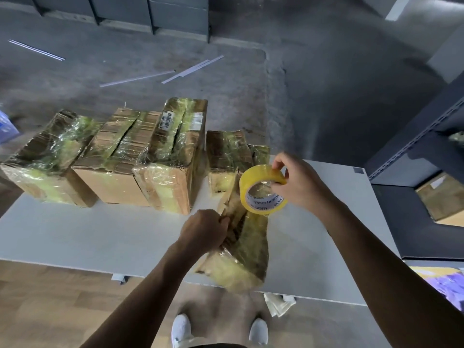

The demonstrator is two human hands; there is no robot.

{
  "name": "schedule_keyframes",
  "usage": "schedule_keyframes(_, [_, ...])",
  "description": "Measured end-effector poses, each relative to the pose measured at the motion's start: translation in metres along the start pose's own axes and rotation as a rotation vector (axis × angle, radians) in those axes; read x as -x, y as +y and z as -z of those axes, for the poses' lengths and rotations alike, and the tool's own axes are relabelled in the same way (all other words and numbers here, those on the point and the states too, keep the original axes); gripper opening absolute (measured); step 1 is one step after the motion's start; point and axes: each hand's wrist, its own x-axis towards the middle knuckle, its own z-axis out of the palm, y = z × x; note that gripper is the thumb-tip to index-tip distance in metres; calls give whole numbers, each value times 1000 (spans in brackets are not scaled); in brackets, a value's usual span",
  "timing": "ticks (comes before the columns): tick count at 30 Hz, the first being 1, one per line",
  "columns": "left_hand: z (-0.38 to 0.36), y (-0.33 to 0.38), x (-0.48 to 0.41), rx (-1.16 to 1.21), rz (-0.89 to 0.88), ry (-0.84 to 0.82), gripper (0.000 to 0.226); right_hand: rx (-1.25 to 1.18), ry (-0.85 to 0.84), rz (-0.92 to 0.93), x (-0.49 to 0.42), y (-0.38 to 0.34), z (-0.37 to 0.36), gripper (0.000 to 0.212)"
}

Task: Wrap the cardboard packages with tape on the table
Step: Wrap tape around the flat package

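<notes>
A narrow cardboard package (244,249), glossy with yellowish tape, stands tilted at the front edge of the white table (100,234). My left hand (204,231) grips its left edge. My right hand (298,182) holds a yellow tape roll (262,189) just above the package's top, thumb through the core and fingers over the rim. A strip of tape runs from the roll down onto the package.
Three taped boxes (50,156) (118,156) (175,156) line the table's far edge, with a smaller taped one (228,159) beside them. A dark metal shelf rack (426,146) stands at the right. Thin white strips lie on the concrete floor (190,71).
</notes>
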Motion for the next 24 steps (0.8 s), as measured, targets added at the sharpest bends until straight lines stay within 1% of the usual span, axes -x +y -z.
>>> schedule_keyframes(2, [13, 13, 6, -234, -76, 85, 33, -29, 17, -20, 1, 0, 2, 31])
schedule_keyframes(3, [16, 21, 7, -312, -101, 101, 32, -38, 24, -29, 2, 0, 3, 31])
schedule_keyframes(6, [6, 47, 8, -408, -123, 81, 37, -16, 41, -37, 5, 6, 8, 30])
schedule_keyframes(9, [-31, 53, 6, -322, -195, 0, 50, 19, 46, -68, 15, 21, 13, 29])
schedule_keyframes(11, [-58, 42, 8, -237, -272, -126, 58, 34, 46, -95, 23, 30, 13, 29])
schedule_keyframes(12, [-67, 35, 10, -212, -318, -175, 56, 45, 42, -101, 27, 33, 12, 29])
schedule_keyframes(14, [-79, 20, 12, -206, -412, -203, 49, 60, 28, -100, 33, 38, 9, 30])
schedule_keyframes(17, [-83, 4, 12, -171, -504, -154, 52, 67, 15, -120, 41, 41, 2, 31])
schedule_keyframes(20, [-89, -6, 9, -35, -521, -26, 54, 70, -7, -145, 49, 40, -6, 35])
schedule_keyframes(22, [-92, -10, 4, 13, -517, 19, 45, 51, -22, -147, 57, 40, -11, 37])
schedule_keyframes(24, [-91, -10, -1, 30, -523, 5, 39, 49, -30, -151, 66, 41, -14, 38])
